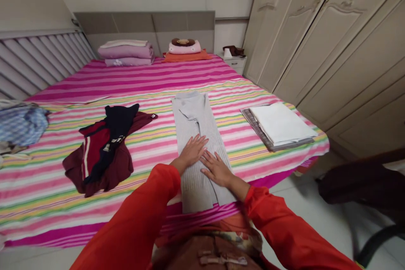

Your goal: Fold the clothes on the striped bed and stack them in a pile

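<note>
While gray trousers (209, 128) lie on striped sheet (155, 145) | left hand (193, 150), right hand (217, 169): palms down on them, fingers spread

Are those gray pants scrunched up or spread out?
Spread out: the gray pants lie lengthwise on the striped bed, legs side by side, with the left hand and right hand flat on top.

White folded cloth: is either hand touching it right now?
No; the left hand and right hand both lie on the grey trousers, apart from the white folded cloth.
</note>
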Action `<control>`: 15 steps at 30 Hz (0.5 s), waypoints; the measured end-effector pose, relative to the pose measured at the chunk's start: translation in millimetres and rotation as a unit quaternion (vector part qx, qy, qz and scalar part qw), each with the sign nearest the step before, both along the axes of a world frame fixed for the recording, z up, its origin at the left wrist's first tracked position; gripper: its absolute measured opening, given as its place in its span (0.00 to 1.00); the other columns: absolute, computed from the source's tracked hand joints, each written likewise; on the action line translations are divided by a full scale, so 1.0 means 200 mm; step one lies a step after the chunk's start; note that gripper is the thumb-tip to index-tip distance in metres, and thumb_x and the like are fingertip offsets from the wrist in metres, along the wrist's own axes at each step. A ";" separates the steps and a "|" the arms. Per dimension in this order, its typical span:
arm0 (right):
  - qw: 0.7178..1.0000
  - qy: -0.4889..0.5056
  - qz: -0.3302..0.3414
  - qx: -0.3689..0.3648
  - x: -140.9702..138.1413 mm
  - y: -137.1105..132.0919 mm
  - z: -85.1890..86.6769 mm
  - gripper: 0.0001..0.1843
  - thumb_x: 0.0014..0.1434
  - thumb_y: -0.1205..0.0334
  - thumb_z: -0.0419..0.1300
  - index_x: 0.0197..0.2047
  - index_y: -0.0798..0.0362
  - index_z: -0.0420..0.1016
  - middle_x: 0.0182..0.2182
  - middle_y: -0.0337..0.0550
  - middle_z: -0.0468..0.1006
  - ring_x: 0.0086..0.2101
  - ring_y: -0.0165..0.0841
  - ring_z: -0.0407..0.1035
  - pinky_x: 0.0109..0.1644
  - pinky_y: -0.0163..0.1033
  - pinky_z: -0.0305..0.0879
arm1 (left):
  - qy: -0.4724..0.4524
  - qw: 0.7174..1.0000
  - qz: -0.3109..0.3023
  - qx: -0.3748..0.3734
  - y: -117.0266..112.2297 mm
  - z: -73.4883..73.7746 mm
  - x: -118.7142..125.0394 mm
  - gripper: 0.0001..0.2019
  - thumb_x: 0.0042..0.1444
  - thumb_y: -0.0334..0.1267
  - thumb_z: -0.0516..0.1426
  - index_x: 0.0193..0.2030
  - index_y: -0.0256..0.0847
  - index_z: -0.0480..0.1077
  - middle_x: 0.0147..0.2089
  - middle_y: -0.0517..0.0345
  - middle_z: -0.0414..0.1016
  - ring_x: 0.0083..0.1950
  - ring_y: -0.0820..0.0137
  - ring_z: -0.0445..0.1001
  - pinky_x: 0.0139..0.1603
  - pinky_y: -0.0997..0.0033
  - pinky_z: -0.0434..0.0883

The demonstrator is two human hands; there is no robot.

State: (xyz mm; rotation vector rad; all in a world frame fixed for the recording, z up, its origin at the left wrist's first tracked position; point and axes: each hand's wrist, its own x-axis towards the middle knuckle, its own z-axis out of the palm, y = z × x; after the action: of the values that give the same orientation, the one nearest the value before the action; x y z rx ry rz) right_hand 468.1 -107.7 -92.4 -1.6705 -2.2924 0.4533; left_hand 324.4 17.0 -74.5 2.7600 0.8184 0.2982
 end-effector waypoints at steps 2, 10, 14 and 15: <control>0.999 0.013 0.038 -0.026 0.00 -0.09 0.01 0.30 0.69 0.48 0.45 0.70 0.49 0.55 0.70 0.47 0.53 0.70 0.42 0.39 0.70 0.59 0.35 | 0.010 0.999 -0.041 0.014 -0.04 -0.04 0.02 0.24 0.68 0.46 0.41 0.68 0.46 0.57 0.72 0.54 0.56 0.74 0.61 0.48 0.72 0.48 0.47; 0.994 0.070 0.063 -0.047 -0.03 -0.43 0.04 0.25 0.69 0.52 0.46 0.66 0.44 0.63 0.64 0.44 0.66 0.66 0.40 0.50 0.70 0.57 0.35 | -0.004 0.988 -0.152 0.021 -0.33 -0.15 -0.08 0.22 0.69 0.41 0.40 0.66 0.50 0.61 0.70 0.58 0.61 0.73 0.67 0.50 0.72 0.53 0.47; 0.990 0.116 0.054 -0.065 -0.07 -0.60 0.09 0.23 0.68 0.53 0.49 0.64 0.42 0.67 0.61 0.44 0.70 0.66 0.42 0.52 0.70 0.58 0.36 | -0.013 0.989 -0.146 -0.032 -0.56 -0.17 -0.14 0.24 0.68 0.41 0.42 0.70 0.48 0.54 0.71 0.55 0.58 0.74 0.65 0.49 0.72 0.51 0.50; 0.987 0.133 0.060 -0.067 -0.07 -0.64 0.11 0.22 0.68 0.53 0.49 0.63 0.42 0.68 0.60 0.43 0.72 0.65 0.41 0.55 0.70 0.58 0.37 | -0.015 0.988 -0.147 -0.045 -0.62 -0.16 -0.16 0.24 0.68 0.41 0.43 0.70 0.47 0.54 0.72 0.54 0.57 0.74 0.64 0.50 0.72 0.51 0.51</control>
State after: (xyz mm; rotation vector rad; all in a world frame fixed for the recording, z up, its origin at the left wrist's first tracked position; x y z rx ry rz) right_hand 453.8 -236.5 -71.2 -1.4314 -2.2113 0.8211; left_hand 292.1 -106.9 -107.4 2.7333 0.3983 0.2388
